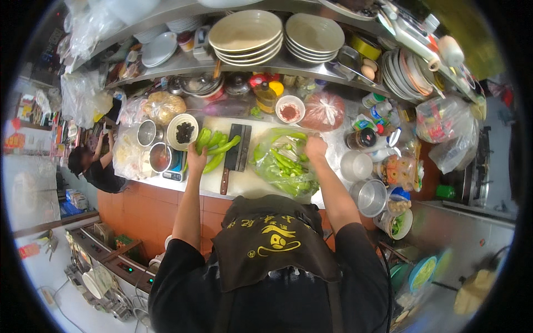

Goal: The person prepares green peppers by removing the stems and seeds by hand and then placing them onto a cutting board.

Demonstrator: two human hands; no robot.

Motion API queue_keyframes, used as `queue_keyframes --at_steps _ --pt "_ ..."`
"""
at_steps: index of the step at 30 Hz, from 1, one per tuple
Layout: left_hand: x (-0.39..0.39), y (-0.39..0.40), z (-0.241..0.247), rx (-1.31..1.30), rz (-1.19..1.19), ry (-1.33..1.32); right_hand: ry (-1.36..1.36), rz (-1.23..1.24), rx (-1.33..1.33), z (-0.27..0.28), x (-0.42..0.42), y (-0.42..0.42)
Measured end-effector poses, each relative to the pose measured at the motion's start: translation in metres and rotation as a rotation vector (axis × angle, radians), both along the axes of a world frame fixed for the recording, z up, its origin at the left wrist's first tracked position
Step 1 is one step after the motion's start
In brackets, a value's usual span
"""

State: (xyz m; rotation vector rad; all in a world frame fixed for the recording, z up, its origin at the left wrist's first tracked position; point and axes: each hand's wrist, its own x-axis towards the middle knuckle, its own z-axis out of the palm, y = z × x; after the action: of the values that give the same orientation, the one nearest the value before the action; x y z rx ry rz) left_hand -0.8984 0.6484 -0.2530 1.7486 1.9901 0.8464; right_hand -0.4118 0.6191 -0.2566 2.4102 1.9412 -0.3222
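Several long green peppers lie at the left end of a white cutting board, with my left hand on the leftmost of them. A cleaver with a wooden handle lies on the board to their right, its handle towards me. On the board's right part rests a clear plastic bag of green peppers. My right hand is closed on the upper right edge of that bag. Just beyond my left hand stands a white bowl with dark pieces in it.
A digital scale and metal bowls stand left. Beyond the board are a bowl of reddish powder and a tied bag. Plastic tubs and bottles stand right. Stacked bowls fill a steel shelf. Another person is far left.
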Motion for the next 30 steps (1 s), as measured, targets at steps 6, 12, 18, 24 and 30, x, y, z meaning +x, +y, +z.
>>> queue_keyframes --at_steps 6,12,18,24,30 --pt "0.063 -0.013 0.065 0.137 -0.068 -0.267 0.224 -0.112 0.194 0.028 -0.009 -0.008" --pt "0.239 -0.039 0.188 -0.101 -0.953 -0.34 0.484 0.045 0.217 0.08 -0.015 -0.044" --pt "0.318 -0.012 0.09 0.103 -1.139 0.29 0.744 -0.041 0.249 0.098 -0.017 -0.067" --pt "0.292 0.021 0.078 0.121 -1.196 0.263 0.885 0.008 -0.109 0.057 0.041 -0.098" --pt "0.273 0.032 0.124 -0.259 -0.829 -0.212 0.504 -0.008 -0.307 0.05 0.058 -0.087"
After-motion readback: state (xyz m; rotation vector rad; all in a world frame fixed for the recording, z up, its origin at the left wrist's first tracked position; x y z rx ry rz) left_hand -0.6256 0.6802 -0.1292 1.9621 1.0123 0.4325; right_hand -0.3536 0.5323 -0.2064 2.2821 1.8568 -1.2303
